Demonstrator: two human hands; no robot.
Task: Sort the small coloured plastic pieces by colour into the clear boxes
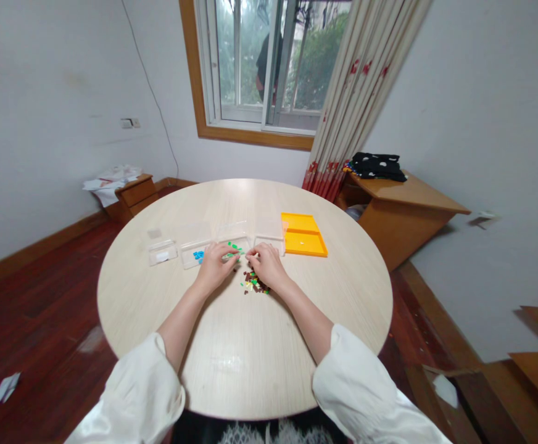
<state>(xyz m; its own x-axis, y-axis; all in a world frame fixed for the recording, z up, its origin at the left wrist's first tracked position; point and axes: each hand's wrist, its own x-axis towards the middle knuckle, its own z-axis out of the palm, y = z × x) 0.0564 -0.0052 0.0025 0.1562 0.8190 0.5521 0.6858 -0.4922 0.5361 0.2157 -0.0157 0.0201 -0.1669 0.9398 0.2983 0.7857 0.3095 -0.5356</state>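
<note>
My left hand [217, 266] hovers by a clear plastic box [247, 242] with small green pieces [232, 246] in it, its thumb and fingertips drawn together. Facing it, my right hand [268, 265] has its fingers bent in a pinch. Whatever lies between the fingertips of either hand is too small to name. Just below my right hand, a loose pile of small brown, green and yellow pieces [254, 283] lies on the table. Blue pieces [198, 255] sit in another clear box [187, 263], left of my left hand.
A round pale table [232, 345] fills the middle. On it are an open yellow case [319, 252], a small clear box [171, 253] at the left and another clear box [276, 241] beside the case. A wooden desk [417, 197] with black cloth [377, 166] stands at the right.
</note>
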